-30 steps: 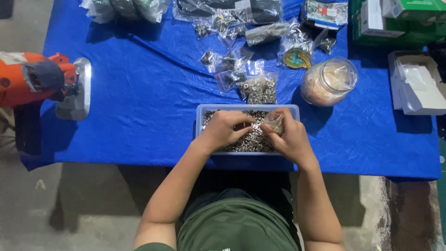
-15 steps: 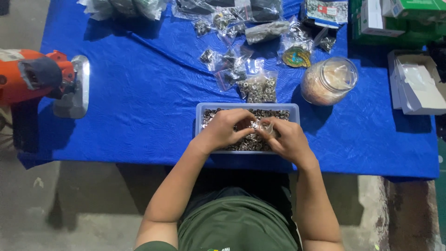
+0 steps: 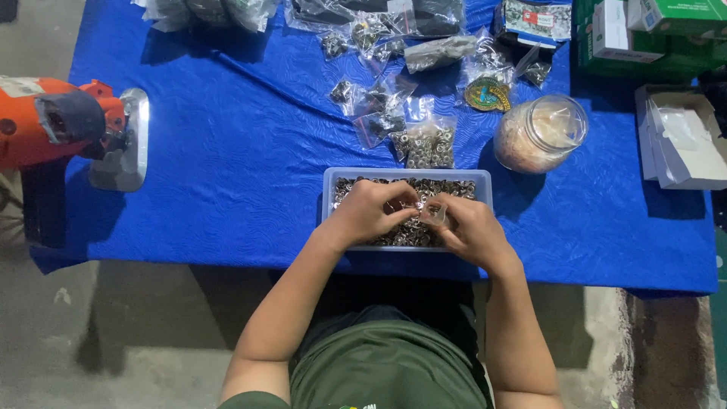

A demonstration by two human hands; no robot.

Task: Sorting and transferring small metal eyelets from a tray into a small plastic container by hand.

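Blue-clothed table (image 3: 227, 189); centre frame, left hand (image 3: 371, 212) digs curled into tray (image 3: 331, 182) of metal rings (image 3: 454, 188); right hand (image 3: 469, 231) pinches small clear bag (image 3: 438, 214), mouth angled for filling.

The one camera sits on my head and looks almost straight down, over my own chest and forearms, onto the near edge of the blue table (image 3: 227, 174). It hangs fairly high above that table, so nearly its whole width shows, along with floor to its left and right. No second view exists, so nothing is shared between views.
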